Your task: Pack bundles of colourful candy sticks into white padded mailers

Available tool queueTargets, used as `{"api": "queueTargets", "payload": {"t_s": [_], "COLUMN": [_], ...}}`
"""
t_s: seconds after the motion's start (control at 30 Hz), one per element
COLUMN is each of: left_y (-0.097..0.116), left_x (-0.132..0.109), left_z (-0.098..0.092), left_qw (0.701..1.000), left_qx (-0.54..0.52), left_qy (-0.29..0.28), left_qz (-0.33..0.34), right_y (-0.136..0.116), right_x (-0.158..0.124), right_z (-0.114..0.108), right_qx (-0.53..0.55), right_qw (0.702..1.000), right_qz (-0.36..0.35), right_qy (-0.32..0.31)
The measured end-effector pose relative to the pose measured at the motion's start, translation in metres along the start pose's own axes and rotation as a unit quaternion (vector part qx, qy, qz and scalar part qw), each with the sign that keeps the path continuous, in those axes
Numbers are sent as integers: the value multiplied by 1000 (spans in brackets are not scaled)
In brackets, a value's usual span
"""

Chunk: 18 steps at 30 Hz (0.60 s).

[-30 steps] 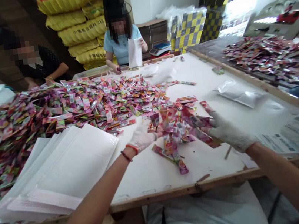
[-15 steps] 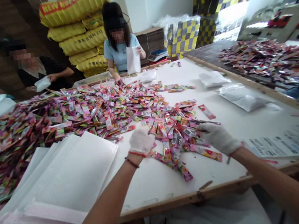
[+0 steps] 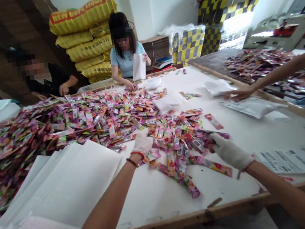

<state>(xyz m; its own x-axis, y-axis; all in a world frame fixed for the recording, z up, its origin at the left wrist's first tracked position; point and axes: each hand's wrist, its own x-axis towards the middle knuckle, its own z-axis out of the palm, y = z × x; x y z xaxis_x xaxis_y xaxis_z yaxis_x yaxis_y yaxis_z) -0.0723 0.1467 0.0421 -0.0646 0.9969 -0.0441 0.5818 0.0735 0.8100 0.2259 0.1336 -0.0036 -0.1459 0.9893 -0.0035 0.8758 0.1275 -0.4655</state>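
Note:
My left hand [image 3: 143, 145], in a pale knit glove, rests at the left edge of a loose heap of small colourful sachets [image 3: 177, 141]. Its fingers reach toward the sachets, partly apart, with nothing visibly gripped. On the heap's right side is my right hand [image 3: 229, 151], also gloved, with bare fingertips showing. Those fingers are spread and touch the sachets at the edge. Beside my left forearm lies a fanned stack of white bags [image 3: 73, 180]. A blurred white packet [image 3: 170, 102] is just beyond the heap.
A large sachet pile [image 3: 56, 125] covers the table's left side. One co-worker [image 3: 127, 59] holds a white bag across the table; another person [image 3: 50, 80] is at far left. A third person's hand [image 3: 239, 93] reaches over filled white bags [image 3: 254, 106]. Printed sheets [image 3: 294, 160] lie at right.
A white packet now appears beyond the heap, and the far-left person no longer visibly holds one. A co-worker's arm has reached in from the right. My hands have shifted slightly around the sachets.

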Motion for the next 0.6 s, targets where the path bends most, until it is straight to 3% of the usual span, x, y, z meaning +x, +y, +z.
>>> {"api": "queueTargets", "payload": {"t_s": [0.1,0.23,0.33,0.43,0.5,0.6], "left_y": [2,3,-2,-9,-14,-21], "left_x": [14,27,27,22,15,2], "left_z": [-6,4,3,-11,-19,-18], "left_qw": [1000,999,998,998,999,978], "left_qx": [12,10,-2,-22,-14,116], "left_qy": [28,53,61,62,21,-114], "left_qz": [-7,-8,-8,0,37,133], "right_y": [-14,-29,-25,-18,-16,-20], "right_x": [16,31,30,26,25,29], "right_z": [1,18,25,21,18,21], "right_qx": [6,-6,4,5,-12,-35], "right_qw": [999,999,998,998,999,998], "right_qz": [48,18,-11,-2,18,33], "right_qy": [12,37,65,57,41,34]}}
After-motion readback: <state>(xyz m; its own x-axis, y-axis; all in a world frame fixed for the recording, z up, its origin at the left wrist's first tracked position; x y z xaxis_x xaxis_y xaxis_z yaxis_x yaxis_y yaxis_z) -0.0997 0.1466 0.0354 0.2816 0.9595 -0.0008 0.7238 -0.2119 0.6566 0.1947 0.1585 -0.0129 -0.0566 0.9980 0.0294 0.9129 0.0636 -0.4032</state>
